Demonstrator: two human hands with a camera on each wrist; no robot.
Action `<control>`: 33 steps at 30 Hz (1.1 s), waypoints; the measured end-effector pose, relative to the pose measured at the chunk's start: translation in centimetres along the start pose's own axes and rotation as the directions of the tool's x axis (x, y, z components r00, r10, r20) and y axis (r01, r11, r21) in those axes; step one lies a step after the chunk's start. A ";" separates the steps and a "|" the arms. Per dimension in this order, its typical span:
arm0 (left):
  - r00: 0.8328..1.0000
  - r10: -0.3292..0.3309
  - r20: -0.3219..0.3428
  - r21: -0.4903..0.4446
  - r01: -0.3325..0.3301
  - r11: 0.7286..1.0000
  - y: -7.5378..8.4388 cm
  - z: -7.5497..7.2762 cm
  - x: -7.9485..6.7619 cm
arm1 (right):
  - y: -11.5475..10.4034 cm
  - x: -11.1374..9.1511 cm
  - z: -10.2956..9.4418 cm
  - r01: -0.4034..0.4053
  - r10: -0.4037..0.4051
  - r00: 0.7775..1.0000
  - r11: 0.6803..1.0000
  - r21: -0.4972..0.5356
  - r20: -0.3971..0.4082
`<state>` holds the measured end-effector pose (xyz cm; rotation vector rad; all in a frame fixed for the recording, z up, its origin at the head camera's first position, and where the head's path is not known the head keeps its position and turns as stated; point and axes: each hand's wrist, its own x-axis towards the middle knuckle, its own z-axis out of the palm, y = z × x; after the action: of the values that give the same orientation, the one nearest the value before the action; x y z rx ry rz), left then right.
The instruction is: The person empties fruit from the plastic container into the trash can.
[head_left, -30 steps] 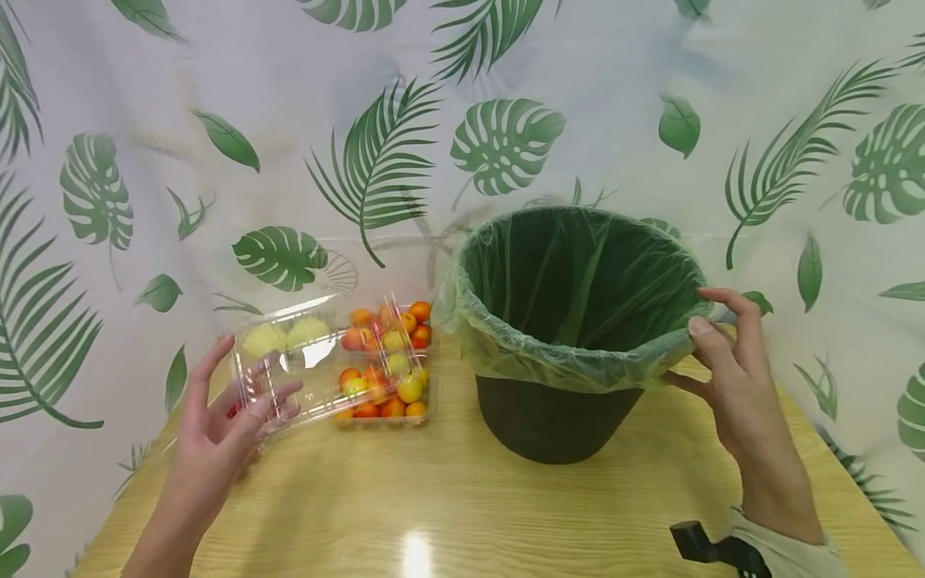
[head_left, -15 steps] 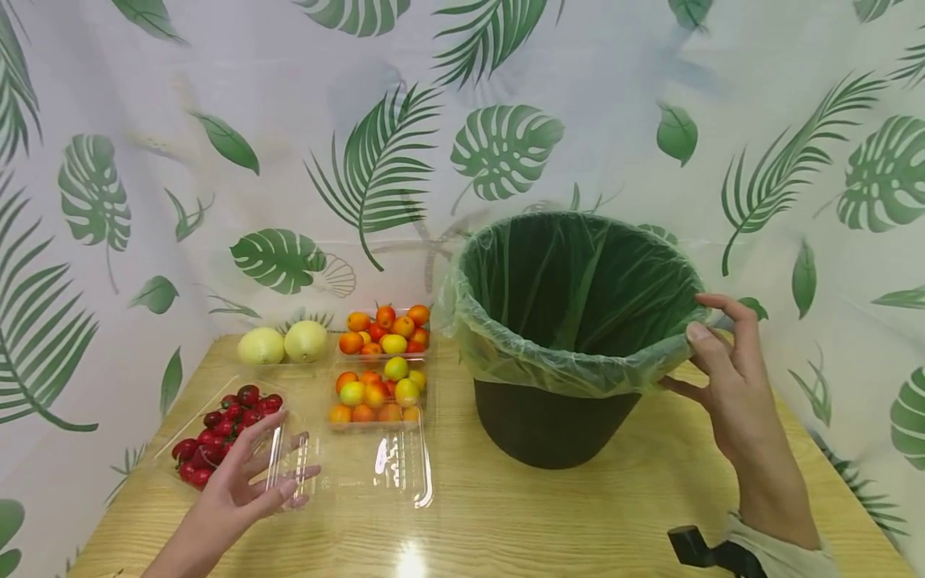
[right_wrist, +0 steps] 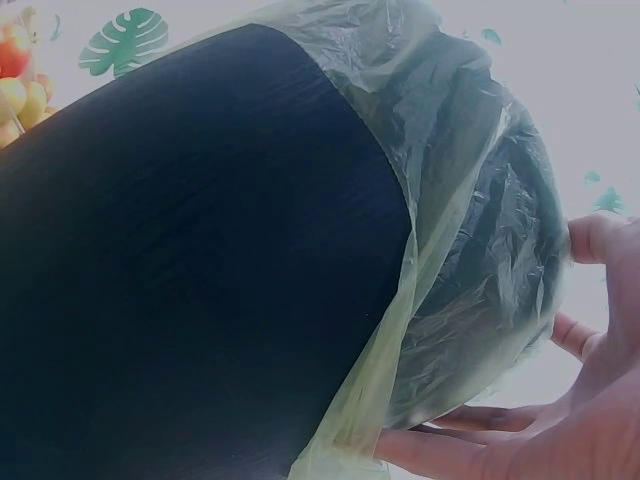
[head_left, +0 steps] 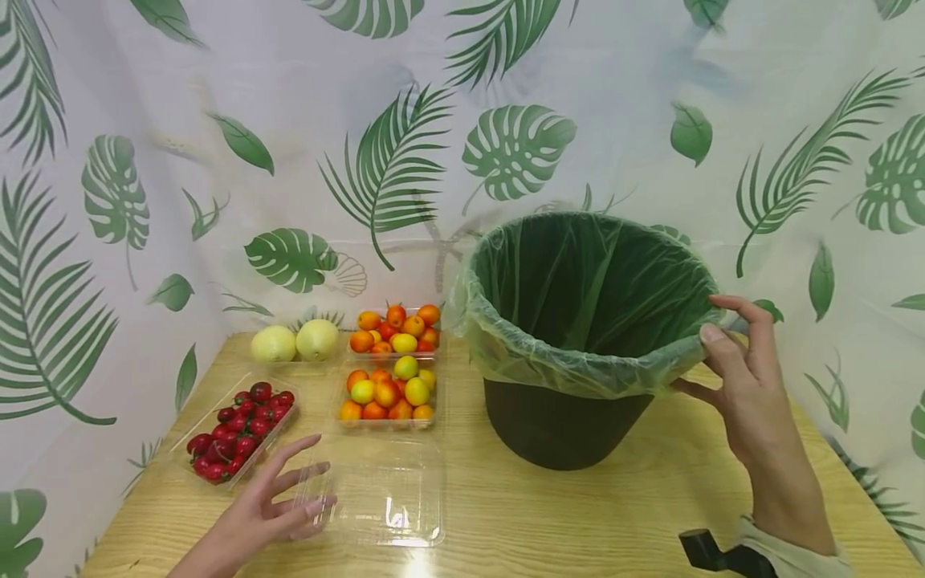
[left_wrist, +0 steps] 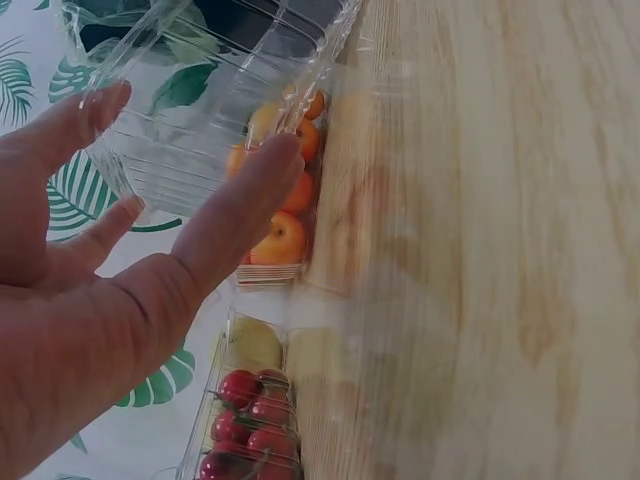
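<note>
My left hand (head_left: 267,506) grips one end of a clear plastic container (head_left: 383,491), thumb on one side and fingers on the other. No contents show inside the container, which hangs low over the near part of the table. In the left wrist view its ribbed wall sits between the thumb (left_wrist: 245,205) and the fingers. On the right, my right hand (head_left: 755,413) holds the rim of a black trash bin (head_left: 567,425). A thin, pale green bin liner (head_left: 556,361) is folded over that rim. The right wrist view shows the fingers at the lined edge.
Left of the bin, two clear boxes hold orange and yellow small fruits (head_left: 386,393). A box of dark red cherry-like fruits (head_left: 242,433) stands farther left, with two pale yellow round fruits (head_left: 295,343) behind it. A leaf-patterned sheet (head_left: 405,160) backs the wooden table (head_left: 549,522).
My left hand has brought the plastic container down and nearer, from a raised, tilted position in front of the fruits. My right hand stays at the bin's rim.
</note>
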<state>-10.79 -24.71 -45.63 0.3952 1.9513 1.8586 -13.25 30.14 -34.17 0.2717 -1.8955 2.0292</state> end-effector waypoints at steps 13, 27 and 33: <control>0.991 -0.131 -0.027 0.017 0.131 0.991 -0.2 0.3 0.6 | -0.1 0.0 -0.1 -0.002 0.002 1.000 1.000 0.002 0.002; 0.986 -0.024 -0.163 0.220 0.061 0.974 0.9 -0.8 0.0 | 0.0 0.0 -0.2 0.001 -0.001 1.000 1.000 -0.023 0.007; 0.960 0.062 -0.272 0.365 0.044 0.930 1.9 -1.3 -0.4 | 0.0 0.1 -0.2 0.003 -0.003 1.000 1.000 -0.029 0.010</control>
<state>-11.19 -25.87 -43.68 0.2581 2.5071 1.6179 -13.29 30.33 -34.20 0.2771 -1.9275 2.0001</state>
